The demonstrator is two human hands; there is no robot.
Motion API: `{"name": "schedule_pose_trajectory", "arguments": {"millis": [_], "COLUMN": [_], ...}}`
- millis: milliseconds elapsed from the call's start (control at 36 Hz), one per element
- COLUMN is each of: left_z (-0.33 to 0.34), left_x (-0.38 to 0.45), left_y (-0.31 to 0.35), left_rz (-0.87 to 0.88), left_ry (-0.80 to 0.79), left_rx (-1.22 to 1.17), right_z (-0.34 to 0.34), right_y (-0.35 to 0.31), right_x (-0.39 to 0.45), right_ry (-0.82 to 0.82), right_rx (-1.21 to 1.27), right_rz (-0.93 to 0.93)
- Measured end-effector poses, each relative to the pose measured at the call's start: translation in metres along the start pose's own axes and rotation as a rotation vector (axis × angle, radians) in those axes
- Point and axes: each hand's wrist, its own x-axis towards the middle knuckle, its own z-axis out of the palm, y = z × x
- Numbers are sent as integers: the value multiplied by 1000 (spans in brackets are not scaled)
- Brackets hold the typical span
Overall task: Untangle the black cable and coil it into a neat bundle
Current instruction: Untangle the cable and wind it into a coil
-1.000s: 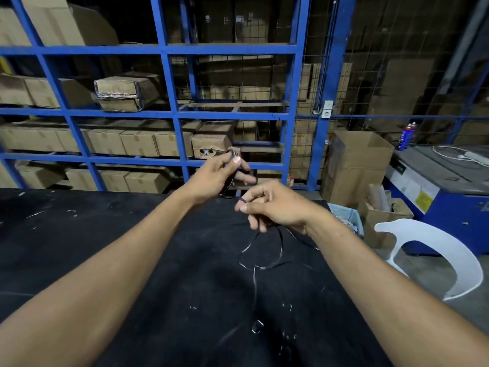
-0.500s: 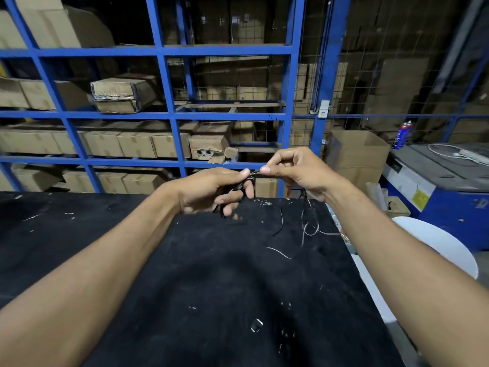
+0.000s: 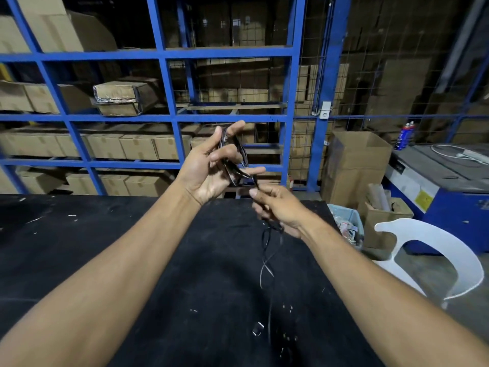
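**Coil half wound, tail still loose**

A blue rack (image 3: 169,117) stacked with cardboard boxes (image 3: 137,149) fills the background, and a black table (image 3: 79,247) spreads beneath both arms. A white chair (image 3: 436,247) sits off to the right.

The left hand (image 3: 209,168) is raised above the table, palm toward the camera, with several loops of the black cable (image 3: 235,165) wound around its spread fingers. The right hand (image 3: 277,207), just below and beside it, pinches the strand where it leaves the loops.

From that pinch the free tail hangs down, crosses itself once, and trails onto the table toward the camera.

The likely trouble is that crossing: if it is drawn up as it is, it could tighten into a kink inside the bundle. The loops also sit loosely on open fingers, so a sharp tug from the right hand could slide them off.
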Motion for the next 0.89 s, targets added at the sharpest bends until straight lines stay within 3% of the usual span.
{"name": "schedule_pose_trajectory", "arguments": {"millis": [111, 250, 333, 583, 694, 806, 889], "left_z": [-1, -16, -21, -25, -26, -26, -33], "left_x": [7, 8, 1, -11, -14, -18, -24], "left_y": [-1, -7, -10, -18, -18, -14, -8], "left_rz": [156, 207, 124, -75, -253, -400, -485], "left_ry": [156, 260, 214, -27, -16, 71, 42], "left_rx": [181, 514, 1011, 1829, 1877, 1610, 1356], "right_z": [14, 23, 20, -10, -26, -47, -63], "right_y": [9, 10, 2, -36, -47, -53, -49], "right_x": [-10, -21, -23, -19, -17, -14, -11], "right_ry": [-85, -215, -258, -299, -206, -133, -15], "right_rx": [-121, -238, -296, -610, -603, -573, -348], "right_rz": [26, 45, 47, -47, -125, -143, -140]}}
